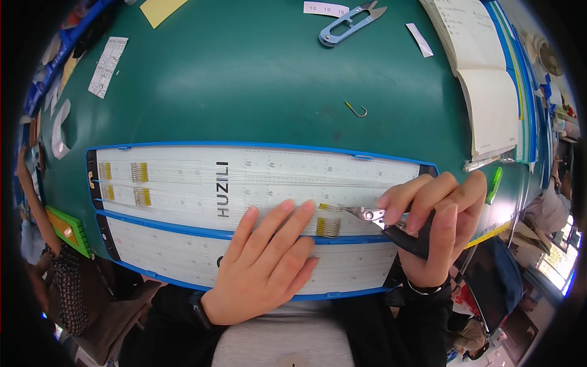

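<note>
My right hand [437, 220] grips a pair of small pliers [406, 240] with dark handles and silver jaws. Their tips reach a fish hook bound in yellow thread [330, 207], at the end of a row of hooks. Below it sits a stack of similar hooks [328, 227]. My left hand [263, 260] lies flat with fingers outstretched over the long blue-edged rig case [269, 145], its fingertips on the white board beside those hooks. More yellow-bound hooks [140, 172] are grouped at the case's left end, with thin clear lines running along the board.
Beyond the case, a loose hook [356, 111] lies on the green table [226, 79]. Thread snips [351, 25] and paper strips [419, 40] are farther back. An open notebook [489, 104] stands right, by a green marker [494, 185]. Another person's arm [38, 202] shows at far left.
</note>
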`<act>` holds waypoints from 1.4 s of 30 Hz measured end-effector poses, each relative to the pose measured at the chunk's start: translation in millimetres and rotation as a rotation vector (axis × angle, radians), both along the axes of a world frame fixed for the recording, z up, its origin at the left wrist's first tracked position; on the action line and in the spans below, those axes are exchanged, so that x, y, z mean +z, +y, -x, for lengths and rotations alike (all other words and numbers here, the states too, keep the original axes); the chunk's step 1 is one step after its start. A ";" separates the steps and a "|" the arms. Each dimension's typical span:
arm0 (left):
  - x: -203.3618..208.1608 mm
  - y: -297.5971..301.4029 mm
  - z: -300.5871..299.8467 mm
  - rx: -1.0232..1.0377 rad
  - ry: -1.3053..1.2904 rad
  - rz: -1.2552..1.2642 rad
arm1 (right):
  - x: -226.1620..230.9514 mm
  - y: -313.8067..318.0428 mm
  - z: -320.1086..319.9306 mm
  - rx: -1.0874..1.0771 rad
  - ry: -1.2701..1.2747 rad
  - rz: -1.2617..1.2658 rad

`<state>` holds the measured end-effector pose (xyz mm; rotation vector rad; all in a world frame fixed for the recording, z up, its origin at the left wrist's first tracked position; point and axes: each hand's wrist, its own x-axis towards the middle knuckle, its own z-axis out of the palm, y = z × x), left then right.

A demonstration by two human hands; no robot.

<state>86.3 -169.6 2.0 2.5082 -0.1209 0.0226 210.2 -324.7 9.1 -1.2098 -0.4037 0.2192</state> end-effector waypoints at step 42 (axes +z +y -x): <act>2.9 24.8 -7.9 -0.037 0.048 0.060 | 16.7 39.9 -65.5 0.087 -0.836 1.378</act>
